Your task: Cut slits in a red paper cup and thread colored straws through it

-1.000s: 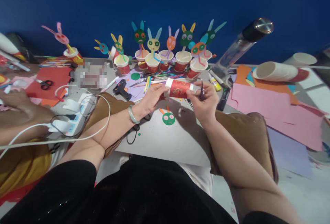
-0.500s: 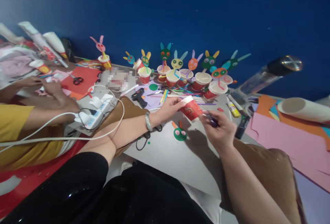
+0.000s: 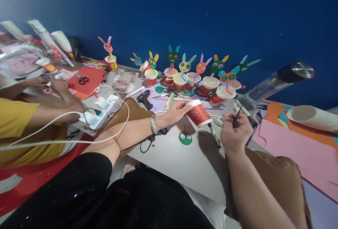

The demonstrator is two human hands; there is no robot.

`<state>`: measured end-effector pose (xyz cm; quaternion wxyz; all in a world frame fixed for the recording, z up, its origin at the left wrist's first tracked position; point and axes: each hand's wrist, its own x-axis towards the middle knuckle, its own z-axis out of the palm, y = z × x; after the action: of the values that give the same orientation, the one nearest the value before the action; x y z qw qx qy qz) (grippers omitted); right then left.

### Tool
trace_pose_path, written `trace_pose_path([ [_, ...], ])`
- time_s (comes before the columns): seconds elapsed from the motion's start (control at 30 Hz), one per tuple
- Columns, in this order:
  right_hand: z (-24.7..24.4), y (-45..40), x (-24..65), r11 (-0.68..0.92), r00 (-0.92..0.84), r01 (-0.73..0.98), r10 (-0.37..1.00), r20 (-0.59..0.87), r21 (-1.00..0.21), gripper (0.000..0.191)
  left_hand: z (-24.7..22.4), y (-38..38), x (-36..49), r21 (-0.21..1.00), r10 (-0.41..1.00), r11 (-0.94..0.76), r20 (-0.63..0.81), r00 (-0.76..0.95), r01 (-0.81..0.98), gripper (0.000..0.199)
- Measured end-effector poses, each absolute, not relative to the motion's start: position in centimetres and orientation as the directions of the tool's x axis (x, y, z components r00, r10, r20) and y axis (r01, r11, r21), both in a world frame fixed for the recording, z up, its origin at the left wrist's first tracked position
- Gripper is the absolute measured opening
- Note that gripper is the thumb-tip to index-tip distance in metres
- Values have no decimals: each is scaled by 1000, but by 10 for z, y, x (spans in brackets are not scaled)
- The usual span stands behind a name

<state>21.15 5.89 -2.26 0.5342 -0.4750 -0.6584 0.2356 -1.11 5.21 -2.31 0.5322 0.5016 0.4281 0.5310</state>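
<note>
While the left hand (image 3: pixel 176 113) grips a red paper cup (image 3: pixel 199 113) tilted above the worktop (image 3: pixel 182 165) | the right hand (image 3: pixel 236 134), apart from it, grasps a dark tool (image 3: pixel 236 120), kind unclear | rabbit-faced cups (image 3: pixel 151 79) behind look assembled | green rabbit face (image 3: pixel 185 138) lies loose, unattached

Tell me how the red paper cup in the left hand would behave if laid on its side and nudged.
The red paper cup would probably roll easily, as its wall is round. It is likely light for its size: the left hand holds it by one end. Being paper, it might dent under a firm push.
</note>
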Motion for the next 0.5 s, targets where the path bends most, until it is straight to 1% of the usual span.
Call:
trace_pose_path([
  [0.03,-22,59,213,434,72,471,849,524,-768,30,-23,52,-11,989,994,-70,79,69,-127,32],
  [0.07,-21,60,214,413,132,490,836,533,-768,30,-24,53,-11,990,994,-73,82,70,-119,32],
  [0.1,-20,61,215,398,174,443,841,513,-803,31,-24,53,-11,990,994,-75,83,72,-116,33],
  [0.13,-18,62,215,360,185,318,884,430,-877,32,-24,53,-11,990,994,-75,84,70,-119,34],
  [0.17,-17,64,216,280,174,141,937,302,-950,34,-24,53,-11,989,994,-77,86,69,-125,35],
  [0.2,-15,66,216,164,133,-38,978,157,-986,35,-24,53,-11,988,993,-82,91,68,-133,37],
  [0.23,-15,69,216,38,64,-179,998,27,-983,34,-24,52,-11,986,992,-91,102,69,-140,38],
  [0.27,-15,72,216,-71,-8,-267,997,-71,-961,31,-24,52,-11,984,991,-105,116,72,-147,40],
  [0.33,-16,76,216,-192,-78,-340,981,-176,-921,25,-23,51,-11,978,986,-131,146,86,-161,44],
  [0.5,-21,78,212,-247,-83,-376,969,-233,-893,25,-24,49,-9,974,984,-128,148,97,-188,50],
])
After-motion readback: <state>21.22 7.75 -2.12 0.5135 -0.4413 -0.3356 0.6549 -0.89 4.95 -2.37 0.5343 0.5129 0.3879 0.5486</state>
